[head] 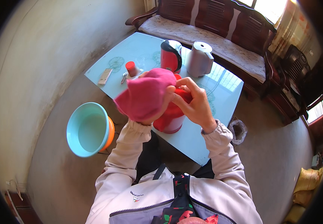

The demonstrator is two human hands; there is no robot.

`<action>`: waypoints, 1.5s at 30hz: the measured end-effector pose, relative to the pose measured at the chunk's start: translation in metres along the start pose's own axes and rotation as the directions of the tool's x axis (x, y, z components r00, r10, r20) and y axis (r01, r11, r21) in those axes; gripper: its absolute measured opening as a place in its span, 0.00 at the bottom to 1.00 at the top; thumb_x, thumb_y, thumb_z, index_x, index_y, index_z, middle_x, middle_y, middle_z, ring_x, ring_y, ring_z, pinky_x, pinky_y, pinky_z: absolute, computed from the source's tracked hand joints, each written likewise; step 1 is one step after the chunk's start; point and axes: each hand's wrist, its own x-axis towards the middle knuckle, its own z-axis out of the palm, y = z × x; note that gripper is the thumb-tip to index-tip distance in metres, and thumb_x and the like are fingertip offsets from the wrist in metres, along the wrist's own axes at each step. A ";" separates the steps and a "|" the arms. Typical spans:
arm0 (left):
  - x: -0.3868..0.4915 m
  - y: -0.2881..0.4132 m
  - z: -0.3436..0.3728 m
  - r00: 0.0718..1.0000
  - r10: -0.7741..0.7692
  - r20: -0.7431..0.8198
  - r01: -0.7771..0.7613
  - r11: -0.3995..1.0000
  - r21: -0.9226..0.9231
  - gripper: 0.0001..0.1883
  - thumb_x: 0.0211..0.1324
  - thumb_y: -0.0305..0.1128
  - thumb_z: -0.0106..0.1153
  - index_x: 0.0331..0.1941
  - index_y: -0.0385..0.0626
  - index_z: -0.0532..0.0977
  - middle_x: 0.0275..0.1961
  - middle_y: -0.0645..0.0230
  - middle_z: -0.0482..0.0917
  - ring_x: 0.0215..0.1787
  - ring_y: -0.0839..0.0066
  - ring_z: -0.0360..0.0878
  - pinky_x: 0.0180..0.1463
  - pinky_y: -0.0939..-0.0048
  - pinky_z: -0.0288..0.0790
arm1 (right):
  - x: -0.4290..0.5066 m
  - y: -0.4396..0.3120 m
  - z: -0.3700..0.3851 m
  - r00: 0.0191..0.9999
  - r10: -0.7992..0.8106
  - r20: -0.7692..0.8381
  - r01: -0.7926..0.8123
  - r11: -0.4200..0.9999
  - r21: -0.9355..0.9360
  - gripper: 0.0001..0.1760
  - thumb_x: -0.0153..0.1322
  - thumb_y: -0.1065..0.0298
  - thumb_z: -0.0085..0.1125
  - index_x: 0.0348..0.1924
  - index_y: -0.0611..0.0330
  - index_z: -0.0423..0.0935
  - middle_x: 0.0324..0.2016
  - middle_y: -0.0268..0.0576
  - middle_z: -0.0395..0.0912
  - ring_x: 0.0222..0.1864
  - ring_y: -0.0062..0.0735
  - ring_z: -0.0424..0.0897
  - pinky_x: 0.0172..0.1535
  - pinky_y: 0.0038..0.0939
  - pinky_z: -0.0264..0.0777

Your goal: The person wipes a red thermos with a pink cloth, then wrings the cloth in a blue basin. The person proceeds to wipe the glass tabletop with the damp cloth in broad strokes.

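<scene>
A pink cloth [147, 95] is bunched over my left hand [164, 104], hiding most of its fingers, and the hand holds it above the near part of the table. My right hand [196, 107] is raised beside it. Its bent fingers reach the cloth's right edge, and its thumb meets my left hand; whether they pinch the cloth is unclear. Directly beneath both hands stands a red and white container [175, 123], partly covered by them, with red material around its upper part.
On the glass-topped table [195, 142] stand a red kettle [170, 57], a grey kettle [199, 61], a red-lidded jar [131, 68] and a calculator-like object [105, 76]. A blue basin [90, 131] sits at left. A lined bin [238, 131] is at right, a wooden bench [206, 33] behind.
</scene>
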 end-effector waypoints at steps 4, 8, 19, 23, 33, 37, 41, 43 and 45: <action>0.003 -0.002 0.003 0.979 0.190 -0.069 -0.191 0.981 -0.022 0.12 0.69 0.38 0.68 0.48 0.44 0.80 0.47 0.63 0.83 0.49 0.69 0.82 0.52 0.67 0.76 | -0.001 0.000 0.002 1.000 -0.006 -0.002 0.006 1.000 -0.001 0.15 0.77 0.63 0.70 0.50 0.61 0.76 0.33 0.42 0.88 0.35 0.18 0.82 0.40 0.25 0.77; -0.011 -0.029 0.005 0.961 -0.244 -0.127 0.178 0.905 -0.386 0.17 0.79 0.46 0.54 0.49 0.45 0.81 0.49 0.69 0.82 0.50 0.74 0.80 0.55 0.71 0.74 | 0.000 -0.003 0.001 0.998 0.052 0.019 -0.052 0.999 0.016 0.16 0.77 0.62 0.70 0.51 0.60 0.76 0.35 0.43 0.88 0.35 0.19 0.83 0.41 0.25 0.78; -0.047 -0.104 0.024 0.751 -0.652 0.100 0.479 0.434 -0.763 0.28 0.84 0.52 0.36 0.67 0.42 0.74 0.63 0.65 0.82 0.63 0.72 0.81 0.70 0.65 0.72 | 0.003 0.011 -0.001 0.999 0.040 0.008 -0.041 0.997 0.058 0.15 0.76 0.65 0.70 0.51 0.62 0.77 0.43 0.44 0.88 0.41 0.22 0.84 0.45 0.27 0.80; -0.023 -0.065 0.011 0.776 -0.630 0.030 0.456 0.528 -0.717 0.32 0.82 0.58 0.35 0.63 0.41 0.75 0.62 0.62 0.82 0.62 0.69 0.81 0.69 0.63 0.73 | 0.000 0.013 -0.002 1.000 0.011 -0.018 -0.011 1.000 -0.006 0.18 0.75 0.60 0.72 0.50 0.61 0.80 0.37 0.46 0.88 0.39 0.28 0.87 0.44 0.30 0.81; 0.003 -0.011 0.001 1.000 -0.022 0.013 0.022 1.000 0.022 0.26 0.82 0.52 0.44 0.41 0.42 0.84 0.38 0.69 0.85 0.38 0.76 0.80 0.44 0.70 0.75 | -0.003 0.040 0.007 0.990 -0.134 -0.049 0.129 0.988 -0.082 0.27 0.73 0.46 0.69 0.53 0.61 0.84 0.39 0.59 0.89 0.38 0.49 0.91 0.43 0.36 0.86; 0.001 -0.036 0.005 0.910 -0.376 -0.173 0.347 0.921 -0.179 0.31 0.81 0.57 0.42 0.40 0.43 0.84 0.39 0.68 0.86 0.41 0.73 0.82 0.46 0.69 0.76 | -0.016 0.045 0.009 0.997 -0.065 -0.052 0.062 0.997 -0.055 0.30 0.75 0.40 0.65 0.54 0.60 0.85 0.39 0.55 0.89 0.39 0.45 0.91 0.43 0.35 0.86; -0.003 -0.068 0.007 0.769 -0.640 0.013 0.504 0.593 -0.628 0.29 0.80 0.59 0.40 0.55 0.45 0.80 0.53 0.64 0.85 0.54 0.68 0.82 0.59 0.65 0.76 | -0.018 0.049 0.006 0.997 -0.048 -0.068 0.048 0.999 0.003 0.31 0.75 0.39 0.66 0.51 0.61 0.86 0.37 0.54 0.89 0.38 0.45 0.90 0.41 0.36 0.86; -0.010 -0.079 0.011 0.727 -0.683 0.061 0.547 0.523 -0.654 0.30 0.80 0.59 0.40 0.61 0.45 0.76 0.59 0.63 0.82 0.60 0.66 0.80 0.66 0.62 0.74 | -0.019 0.050 0.006 0.997 -0.034 -0.073 0.035 0.999 0.012 0.30 0.75 0.39 0.66 0.50 0.62 0.87 0.37 0.54 0.89 0.37 0.45 0.90 0.40 0.36 0.85; -0.014 -0.083 0.015 0.712 -0.699 0.066 0.560 0.509 -0.654 0.30 0.80 0.59 0.39 0.61 0.45 0.76 0.59 0.63 0.82 0.61 0.65 0.80 0.67 0.62 0.74 | -0.019 0.051 0.006 0.997 -0.034 -0.069 0.033 0.999 -0.012 0.30 0.75 0.40 0.66 0.49 0.62 0.87 0.36 0.55 0.89 0.37 0.45 0.90 0.39 0.36 0.85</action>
